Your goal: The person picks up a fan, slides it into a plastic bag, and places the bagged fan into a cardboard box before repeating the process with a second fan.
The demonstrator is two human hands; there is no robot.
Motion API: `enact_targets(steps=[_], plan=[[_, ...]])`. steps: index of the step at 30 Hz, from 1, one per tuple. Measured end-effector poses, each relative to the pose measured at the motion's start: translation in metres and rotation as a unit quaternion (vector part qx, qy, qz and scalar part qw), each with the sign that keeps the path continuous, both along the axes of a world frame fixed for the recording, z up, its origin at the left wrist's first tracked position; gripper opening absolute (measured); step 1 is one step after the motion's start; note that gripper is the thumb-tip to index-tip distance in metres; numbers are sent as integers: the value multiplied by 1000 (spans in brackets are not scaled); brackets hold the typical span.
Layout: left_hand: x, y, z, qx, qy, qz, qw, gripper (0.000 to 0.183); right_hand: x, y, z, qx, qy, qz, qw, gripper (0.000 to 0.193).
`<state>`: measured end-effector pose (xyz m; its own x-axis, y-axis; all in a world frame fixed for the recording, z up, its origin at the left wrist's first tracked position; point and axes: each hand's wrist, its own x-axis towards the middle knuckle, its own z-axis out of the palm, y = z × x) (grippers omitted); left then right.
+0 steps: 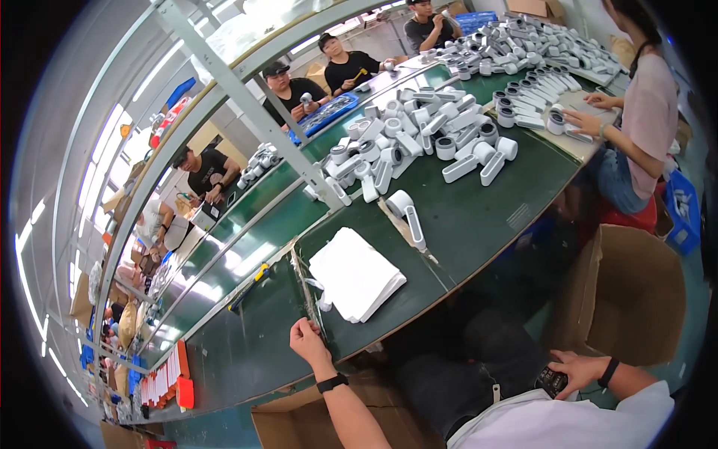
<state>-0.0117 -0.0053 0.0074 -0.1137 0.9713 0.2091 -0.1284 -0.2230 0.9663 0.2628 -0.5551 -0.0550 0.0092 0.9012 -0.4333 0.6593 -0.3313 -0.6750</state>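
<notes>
My left hand (309, 346) is curled closed at the near edge of the green workbench (449, 224), with nothing showing in it. Beside it is a stack of white sheets or flat bags (355, 277), a crumpled bit at its left side. My right hand (577, 372) grips a small black device (552, 380) at my waist; its fingers partly cover it. Beyond the stack lies one white-grey handled part with a round head (407, 217). A large heap of similar parts (419, 131) covers the bench farther back.
A yellow-and-black tool (250, 286) lies left of the stack. Orange-and-white boxes (166, 380) stand at the far left. Open cartons (628, 292) sit right and below the bench. A metal frame post (262, 105) rises across the bench. At right, a co-worker (636, 135) handles parts; others sit opposite.
</notes>
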Motion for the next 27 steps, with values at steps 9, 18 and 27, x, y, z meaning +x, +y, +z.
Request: enact_targets(steps=[9, 18, 27], plan=[[3, -2, 3, 6, 43, 10, 999, 13, -23, 7, -25, 151, -212, -23, 965, 66], [-2, 3, -2, 0, 80, 34, 996, 12, -2, 41, -32, 363, -267, -47, 892, 34], [3, -1, 4, -7, 108, 35, 993, 13, 58, 51, 16, 220, -138, 59, 964, 41]])
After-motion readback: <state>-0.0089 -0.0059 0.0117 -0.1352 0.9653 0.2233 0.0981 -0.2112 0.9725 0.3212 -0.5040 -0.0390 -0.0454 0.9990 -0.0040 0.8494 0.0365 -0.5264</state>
